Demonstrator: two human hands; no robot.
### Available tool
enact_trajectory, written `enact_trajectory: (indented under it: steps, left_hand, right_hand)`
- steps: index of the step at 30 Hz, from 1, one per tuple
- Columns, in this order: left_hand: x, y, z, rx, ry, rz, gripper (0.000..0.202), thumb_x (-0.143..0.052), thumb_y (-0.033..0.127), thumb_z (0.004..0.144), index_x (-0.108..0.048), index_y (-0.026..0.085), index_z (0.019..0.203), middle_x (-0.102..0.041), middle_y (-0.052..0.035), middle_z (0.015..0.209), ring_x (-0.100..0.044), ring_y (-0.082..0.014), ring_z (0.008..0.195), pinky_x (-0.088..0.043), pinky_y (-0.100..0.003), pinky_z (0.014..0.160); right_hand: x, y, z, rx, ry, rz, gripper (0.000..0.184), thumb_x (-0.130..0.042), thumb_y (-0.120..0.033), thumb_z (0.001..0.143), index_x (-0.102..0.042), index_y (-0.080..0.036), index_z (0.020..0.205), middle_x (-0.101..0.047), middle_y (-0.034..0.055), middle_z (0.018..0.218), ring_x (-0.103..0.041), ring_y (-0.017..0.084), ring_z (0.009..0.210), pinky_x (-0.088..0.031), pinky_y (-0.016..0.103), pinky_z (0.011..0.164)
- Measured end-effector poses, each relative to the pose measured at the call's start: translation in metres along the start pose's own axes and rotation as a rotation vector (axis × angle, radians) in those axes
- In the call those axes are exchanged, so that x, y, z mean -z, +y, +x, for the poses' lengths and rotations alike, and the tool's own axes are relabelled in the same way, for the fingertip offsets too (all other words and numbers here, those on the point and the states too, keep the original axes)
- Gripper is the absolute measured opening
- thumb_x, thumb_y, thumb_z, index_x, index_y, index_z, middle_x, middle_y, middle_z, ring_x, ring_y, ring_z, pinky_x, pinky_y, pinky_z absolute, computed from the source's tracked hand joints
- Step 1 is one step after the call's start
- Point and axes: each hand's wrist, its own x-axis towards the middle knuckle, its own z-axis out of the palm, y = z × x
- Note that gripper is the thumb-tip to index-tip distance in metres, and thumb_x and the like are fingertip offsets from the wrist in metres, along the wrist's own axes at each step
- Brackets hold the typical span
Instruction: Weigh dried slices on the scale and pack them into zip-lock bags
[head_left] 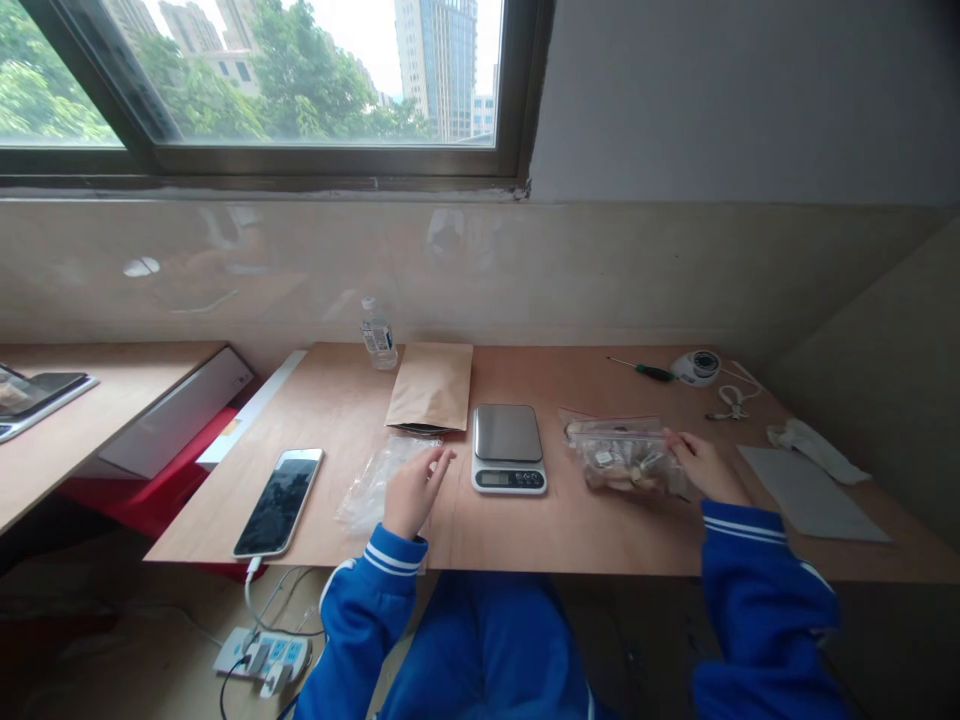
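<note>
At the right of the table, my right hand [705, 468] pinches the upper right corner of a clear zip bag [626, 458]. Small brownish and pale pieces fill this bag, but I cannot make out their kind. My left hand [411, 492] is over the near side of a clear plastic bag [367, 485] lying flat, its fingers loosely bent and the thumb apart, with nothing seen in it. Between my hands stands a digital kitchen scale [508, 435] with a bare metal plate. Behind the left hand lies a brown paper pouch [433, 385], its dark mouth facing me.
A phone [279, 503] on a charging cable lies at the left edge. A plastic bottle [379, 338] stands at the back. On the right are a screwdriver [652, 372], a white dome camera [697, 368], a grey sheet [810, 492] and a crumpled white wrapper [817, 450].
</note>
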Motion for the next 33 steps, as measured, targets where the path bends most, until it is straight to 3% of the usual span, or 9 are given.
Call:
enact_trajectory:
  steps: [2, 4, 6, 8, 13, 21, 24, 28, 33]
  left_hand:
    - [0.006, -0.012, 0.010, -0.002, 0.021, 0.066, 0.032, -0.040, 0.043, 0.089, -0.065, 0.023, 0.093, -0.069, -0.0011, 0.092, -0.062, -0.0146, 0.073, -0.047, -0.026, 0.067]
    - [0.011, -0.027, 0.023, 0.001, 0.086, 0.143, 0.027, -0.041, 0.035, 0.088, -0.062, 0.022, 0.100, -0.066, -0.0040, 0.101, -0.061, -0.0171, 0.083, -0.047, -0.029, 0.076]
    - [0.016, -0.043, 0.036, 0.054, 0.142, 0.274, 0.030, -0.047, 0.029, 0.085, -0.059, 0.018, 0.110, -0.063, -0.0097, 0.107, -0.059, -0.0226, 0.095, -0.045, -0.034, 0.083]
    - [0.020, -0.056, 0.049, 0.125, 0.115, 0.377, 0.041, -0.052, 0.028, 0.081, -0.054, 0.017, 0.120, -0.057, -0.0135, 0.116, -0.057, -0.0267, 0.101, -0.045, -0.038, 0.085]
    - [0.019, -0.071, 0.076, 0.126, 0.038, 0.463, 0.061, -0.057, 0.026, 0.077, -0.040, 0.022, 0.135, -0.044, -0.0150, 0.135, -0.048, -0.0311, 0.116, -0.042, -0.041, 0.091]
    - [0.010, -0.083, 0.100, 0.042, 0.016, 0.432, 0.046, -0.048, 0.012, 0.078, -0.057, 0.030, 0.120, -0.055, -0.0027, 0.129, -0.055, -0.0231, 0.109, -0.041, -0.034, 0.092]
    - [0.012, -0.081, 0.102, 0.017, 0.048, 0.400, 0.036, -0.045, 0.020, 0.083, -0.061, 0.031, 0.113, -0.062, 0.0013, 0.121, -0.059, -0.0191, 0.102, -0.043, -0.027, 0.085]
    - [0.015, -0.070, 0.103, 0.011, 0.113, 0.383, 0.032, -0.041, 0.033, 0.089, -0.062, 0.031, 0.113, -0.067, -0.0003, 0.112, -0.062, -0.0185, 0.095, -0.043, -0.024, 0.072]
    - [0.019, -0.050, 0.102, 0.020, 0.225, 0.382, 0.034, -0.039, 0.039, 0.091, -0.063, 0.030, 0.113, -0.069, -0.0033, 0.107, -0.064, -0.0193, 0.088, -0.040, -0.025, 0.064]
  right_hand:
    - [-0.017, 0.003, -0.001, -0.099, 0.161, -0.154, 0.053, -0.034, -0.054, 0.085, -0.062, -0.010, 0.090, -0.062, 0.0204, 0.087, -0.059, 0.032, 0.084, -0.046, 0.044, 0.072]
    - [-0.041, -0.002, -0.020, -0.016, 0.451, -0.218, 0.060, -0.035, -0.051, 0.086, -0.051, -0.003, 0.119, -0.050, 0.0287, 0.119, -0.049, 0.038, 0.111, -0.041, 0.051, 0.084]
    - [-0.067, -0.012, -0.049, 0.107, 0.644, -0.191, 0.061, -0.033, -0.047, 0.089, -0.040, -0.004, 0.131, -0.037, 0.0279, 0.133, -0.037, 0.037, 0.125, -0.036, 0.053, 0.093]
    - [-0.092, -0.021, -0.075, 0.139, 0.688, -0.182, 0.062, -0.033, -0.046, 0.090, -0.032, -0.007, 0.138, -0.028, 0.0268, 0.141, -0.028, 0.037, 0.131, -0.032, 0.056, 0.097]
    - [-0.127, -0.032, -0.078, 0.019, 0.583, -0.172, 0.064, -0.030, -0.047, 0.090, -0.032, -0.007, 0.139, -0.023, 0.0280, 0.144, -0.023, 0.042, 0.133, -0.028, 0.064, 0.097]
    - [-0.116, -0.067, -0.009, -0.151, 0.423, -0.113, 0.058, -0.037, -0.041, 0.088, -0.040, -0.006, 0.134, -0.032, 0.0282, 0.140, -0.026, 0.044, 0.131, -0.022, 0.070, 0.095]
    - [-0.115, -0.118, -0.025, 0.192, 0.403, 0.055, 0.045, -0.037, -0.037, 0.090, -0.051, -0.009, 0.122, -0.050, 0.0246, 0.125, -0.044, 0.036, 0.120, -0.036, 0.058, 0.094]
    - [-0.142, -0.210, -0.065, 0.807, -0.166, 0.257, 0.036, -0.026, -0.024, 0.096, -0.060, -0.018, 0.106, -0.064, 0.0086, 0.103, -0.059, 0.017, 0.098, -0.048, 0.030, 0.088]
    - [-0.189, -0.275, -0.079, 0.983, -0.212, -0.089, 0.032, -0.032, -0.015, 0.094, -0.055, -0.008, 0.115, -0.060, 0.0159, 0.116, -0.051, 0.022, 0.115, -0.043, 0.034, 0.097]
